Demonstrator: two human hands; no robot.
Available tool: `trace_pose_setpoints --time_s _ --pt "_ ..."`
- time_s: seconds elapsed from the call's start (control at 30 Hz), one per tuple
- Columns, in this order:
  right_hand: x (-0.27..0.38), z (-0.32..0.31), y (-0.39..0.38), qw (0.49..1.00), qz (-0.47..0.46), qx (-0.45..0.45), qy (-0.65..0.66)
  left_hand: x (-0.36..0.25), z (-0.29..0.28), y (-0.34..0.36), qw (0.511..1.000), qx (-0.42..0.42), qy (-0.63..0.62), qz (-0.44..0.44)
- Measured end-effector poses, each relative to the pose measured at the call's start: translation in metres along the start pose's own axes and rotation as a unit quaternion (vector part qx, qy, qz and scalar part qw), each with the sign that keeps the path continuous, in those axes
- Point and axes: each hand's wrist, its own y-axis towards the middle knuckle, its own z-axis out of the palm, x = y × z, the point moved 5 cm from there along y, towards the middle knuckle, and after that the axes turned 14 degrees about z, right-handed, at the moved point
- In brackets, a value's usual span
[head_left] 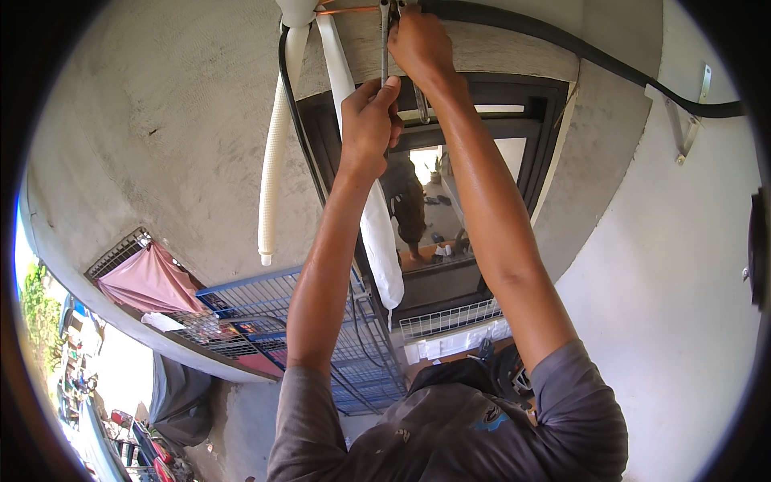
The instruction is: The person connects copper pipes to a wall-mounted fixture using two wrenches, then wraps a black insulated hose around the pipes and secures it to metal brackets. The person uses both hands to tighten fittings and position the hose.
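Both my arms reach up to the top of the view. My left hand [369,124] is closed round the lower part of a slim metal wrench [385,44], which stands nearly upright. Beside it, higher and to the right, my right hand [422,48] is closed on a second wrench [422,106]; its lower end shows beneath the wrist. The upper ends of both tools meet near the top edge, where the fitting is mostly cut off. Thin copper pipes [349,10] run in there from the left.
A white ribbed hose [277,153] and a white wrapped pipe [379,241] hang down at left. A black insulated pipe [554,36] curves right past a metal bracket [687,132]. Behind are a dark-framed window [550,120], a blue wire cage [265,293] and a pink cloth [148,277].
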Motion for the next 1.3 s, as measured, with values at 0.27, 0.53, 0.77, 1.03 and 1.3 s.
trace_pose_setpoints --time_s 0.27,0.53,0.77,1.03,1.3 --pt "-0.003 -0.012 0.006 0.95 0.081 0.269 0.141 0.002 0.007 0.004 0.996 -0.021 0.084 0.019" --pt "-0.033 -0.018 -0.022 0.792 0.169 0.27 0.521 0.007 0.011 0.007 0.992 0.033 0.118 -0.039" --pt "-0.034 -0.012 -0.025 0.86 0.153 0.24 0.424 0.008 0.012 0.014 0.989 0.023 0.146 0.032" --pt "-0.06 -0.006 -0.06 0.824 0.164 0.242 0.485 -0.005 0.012 0.013 0.982 -0.007 0.187 0.027" --pt "-0.042 0.054 -0.045 0.52 0.222 0.415 0.713 -0.02 0.01 0.01 0.969 -0.002 0.246 0.024"
